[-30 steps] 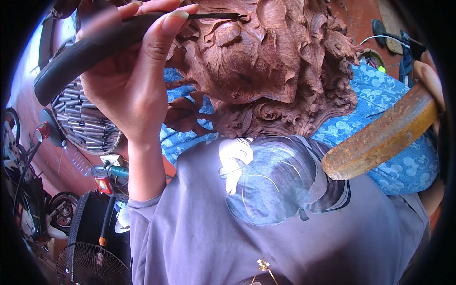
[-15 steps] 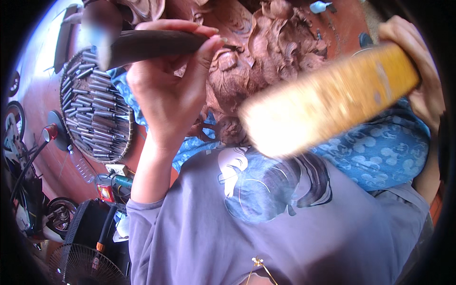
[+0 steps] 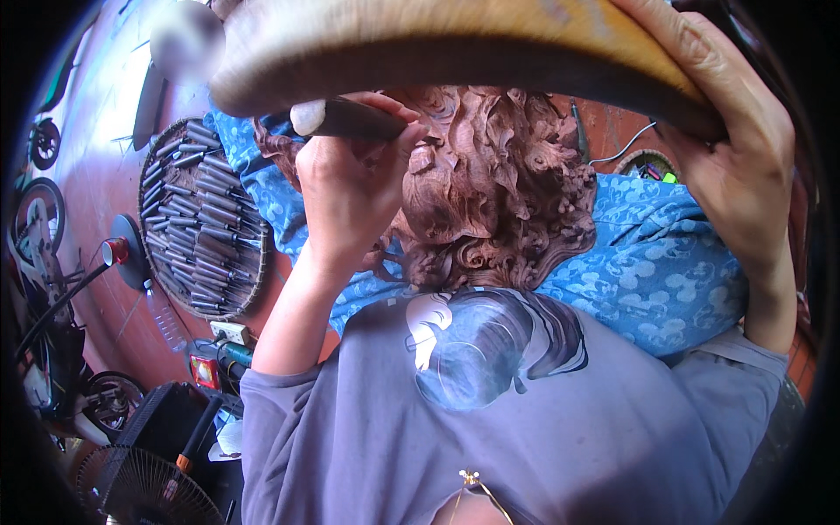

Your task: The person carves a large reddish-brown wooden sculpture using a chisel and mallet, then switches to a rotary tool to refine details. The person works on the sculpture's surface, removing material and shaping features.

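Note:
My left hand (image 3: pixel 337 192) is closed round the dark handle of a chisel (image 3: pixel 363 121), its pale butt end toward the left. The chisel's tip points at a reddish-brown wood carving (image 3: pixel 490 184) full of deep swirls; whether it touches the wood I cannot tell. My right hand (image 3: pixel 739 144) grips one end of a thick, curved wooden mallet (image 3: pixel 490 35), yellowish on top and dark along its lower side. It is raised at the upper edge of the view, over the chisel, and hides part of the left fingers and the far carving. Blue patterned cloth (image 3: pixel 652 262) lies under the carving.
On the left, a round woven tray (image 3: pixel 266 249) bears many dark-handled chisels (image 3: pixel 206 219). Near it are a plastic bottle (image 3: pixel 164 317), a socket block (image 3: pixel 229 332), a fan (image 3: pixel 144 490) and a motorbike (image 3: pixel 52 376). A small basket (image 3: pixel 669 166) stands at right.
The mallet has swung up and to the left, from low right of the carving to above the chisel. More of the carving shows. My left hand still grips the chisel, slightly lower in view.

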